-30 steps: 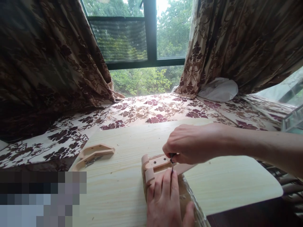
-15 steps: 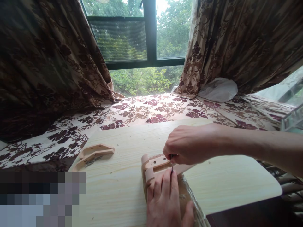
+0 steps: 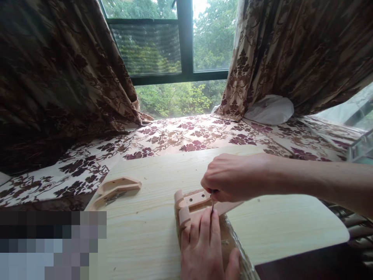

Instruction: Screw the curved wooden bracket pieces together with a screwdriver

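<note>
My right hand (image 3: 225, 177) is closed in a fist around a thin metal tool (image 3: 213, 204). Its shaft points down at a pale wooden bracket (image 3: 190, 206), and its grip end is hidden in my fingers. The bracket has rounded ends and dark-rimmed holes along one rail. It rests on a brown package wrapped in clear plastic (image 3: 230, 239). My left hand (image 3: 202, 249) lies over the bracket and package with fingers stretched out, pressing down. Its fingertips are beside the tool's lower end, where the tip's contact cannot be made out.
A similar wooden bracket (image 3: 121, 186) lies on the pale wooden tabletop (image 3: 140, 237) at left, with small metal pieces (image 3: 115, 198) beside it. Behind are a flowered cloth (image 3: 186, 136), curtains, a window and a white plastic bag (image 3: 271, 109). Dark slats (image 3: 357, 233) stand at right.
Almost nothing differs. My right fist and the tool shaft have shifted very slightly, while my left hand and the bracket stay in place.
</note>
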The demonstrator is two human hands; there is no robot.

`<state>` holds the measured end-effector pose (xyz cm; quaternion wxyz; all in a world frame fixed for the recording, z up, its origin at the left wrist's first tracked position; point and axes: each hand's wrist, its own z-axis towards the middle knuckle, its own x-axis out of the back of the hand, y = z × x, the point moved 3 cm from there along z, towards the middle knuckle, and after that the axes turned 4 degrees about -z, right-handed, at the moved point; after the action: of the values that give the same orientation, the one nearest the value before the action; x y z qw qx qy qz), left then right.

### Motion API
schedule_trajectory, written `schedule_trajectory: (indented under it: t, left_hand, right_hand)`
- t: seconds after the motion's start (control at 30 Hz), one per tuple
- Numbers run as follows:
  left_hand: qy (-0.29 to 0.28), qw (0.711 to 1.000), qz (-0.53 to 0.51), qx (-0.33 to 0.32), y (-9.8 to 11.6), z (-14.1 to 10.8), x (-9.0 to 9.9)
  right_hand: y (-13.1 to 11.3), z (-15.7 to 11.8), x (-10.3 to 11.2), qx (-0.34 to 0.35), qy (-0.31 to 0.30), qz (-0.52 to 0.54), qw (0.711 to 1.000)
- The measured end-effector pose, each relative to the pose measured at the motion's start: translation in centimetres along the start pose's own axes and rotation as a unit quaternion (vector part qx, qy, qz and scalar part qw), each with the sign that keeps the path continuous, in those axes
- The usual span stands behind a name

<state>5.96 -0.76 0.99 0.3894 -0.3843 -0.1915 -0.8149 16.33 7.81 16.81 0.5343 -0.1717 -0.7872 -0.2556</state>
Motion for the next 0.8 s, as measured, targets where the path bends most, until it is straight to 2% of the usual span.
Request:
schedule_trajectory:
  t: [0.2,0.37,0.53,0.8]
  left_hand:
    - [-0.005,1.000,0.001,0.000,0.01,-0.08,0.16]
    - [-0.004,1.000,0.004,0.001,0.05,-0.07,0.10]
    - [-0.012,1.000,-0.001,0.002,-0.03,-0.08,0.00]
    - [-0.009,1.000,-0.001,0.004,0.11,0.05,0.13]
  right_hand:
    - [0.38,-0.71,0.16,-0.012,-0.009,0.017,1.000]
    - [0.24,-0.54,-0.18,0.027,-0.003,0.014,1.000]
    - [0.04,-0.24,-0.22,-0.004,0.014,-0.008,1.000]
    - [-0.57,-0.82,0.38,0.015,-0.015,-0.014,1.000]
